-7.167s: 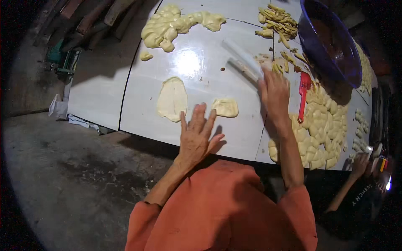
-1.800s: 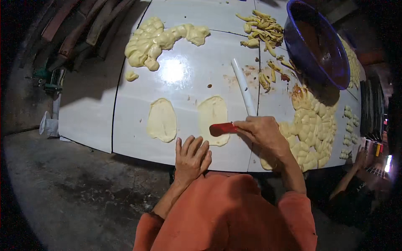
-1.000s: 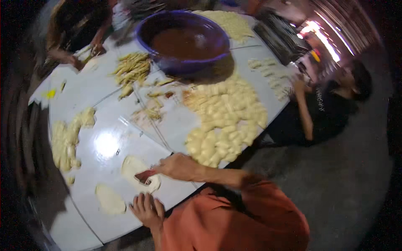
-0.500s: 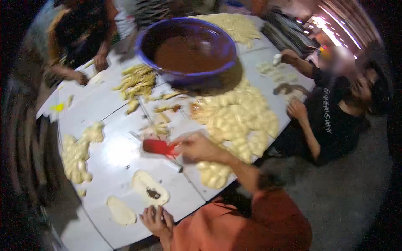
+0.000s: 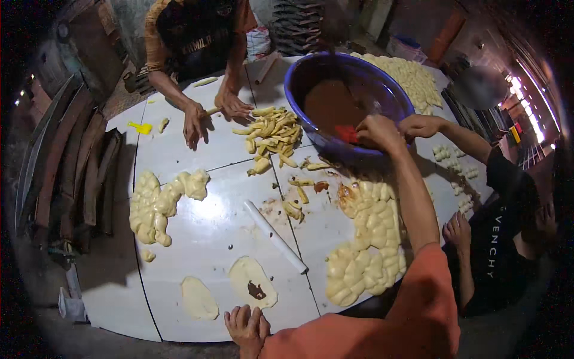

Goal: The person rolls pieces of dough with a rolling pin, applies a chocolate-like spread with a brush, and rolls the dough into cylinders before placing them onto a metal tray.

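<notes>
My right hand (image 5: pixel 380 133) is closed on a red scraper (image 5: pixel 347 133) at the near rim of a big purple basin (image 5: pixel 317 139) of brown filling (image 5: pixel 330 103). The rim and my hand hide part of the scraper. My left hand (image 5: pixel 246 328) rests at the table's near edge, fingers loosely bent and slightly apart, holding nothing visible. Its fingertips lie by a flattened oval of dough (image 5: pixel 244 276) with a dark brown dab (image 5: pixel 256 291) on it. A second flat dough piece (image 5: pixel 199 298) lies to the left. Beyond them is a white rolling pin (image 5: pixel 275 237), set slantwise.
Pale dough balls (image 5: pixel 365 245) crowd the right side; another dough cluster (image 5: pixel 161 206) lies left. Rolled sticks (image 5: pixel 280 133) are heaped near the basin. Across the table, a person's hands (image 5: pixel 194 122) work dough. At right, another person's hand (image 5: pixel 418 126) is near the basin.
My right hand has carried the red scraper from above the rolling pin away to the basin. The view has swung round. My left hand has stayed beside the dough.
</notes>
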The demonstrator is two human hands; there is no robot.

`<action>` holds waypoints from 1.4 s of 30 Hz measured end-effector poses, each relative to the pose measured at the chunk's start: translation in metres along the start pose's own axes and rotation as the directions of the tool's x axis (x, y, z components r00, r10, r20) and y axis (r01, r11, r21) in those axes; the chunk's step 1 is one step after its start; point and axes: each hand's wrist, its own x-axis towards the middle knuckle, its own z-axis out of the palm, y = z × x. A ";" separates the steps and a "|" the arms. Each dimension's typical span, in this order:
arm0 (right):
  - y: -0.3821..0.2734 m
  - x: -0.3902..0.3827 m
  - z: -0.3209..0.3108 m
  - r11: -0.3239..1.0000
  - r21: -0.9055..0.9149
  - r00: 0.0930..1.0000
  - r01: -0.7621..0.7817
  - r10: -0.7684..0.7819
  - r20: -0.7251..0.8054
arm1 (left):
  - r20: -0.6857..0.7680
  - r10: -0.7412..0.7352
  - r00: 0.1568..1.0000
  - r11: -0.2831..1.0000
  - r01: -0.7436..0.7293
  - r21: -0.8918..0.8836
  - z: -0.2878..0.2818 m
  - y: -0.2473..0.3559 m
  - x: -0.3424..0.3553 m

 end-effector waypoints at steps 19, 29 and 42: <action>-0.012 -0.031 -0.050 0.678 0.652 0.895 -0.339 0.019 0.445 | -0.018 0.007 1.000 0.999 -0.006 0.042 0.002 0.003 0.000; -0.093 -0.068 -0.059 0.652 0.749 0.960 -0.117 -0.120 0.255 | -0.096 0.028 0.995 1.000 -0.027 0.011 0.003 -0.007 -0.003; -0.285 -0.230 0.054 0.834 0.477 0.782 0.278 -0.485 0.391 | -0.049 0.049 0.998 0.995 -0.052 -0.079 -0.005 -0.008 -0.001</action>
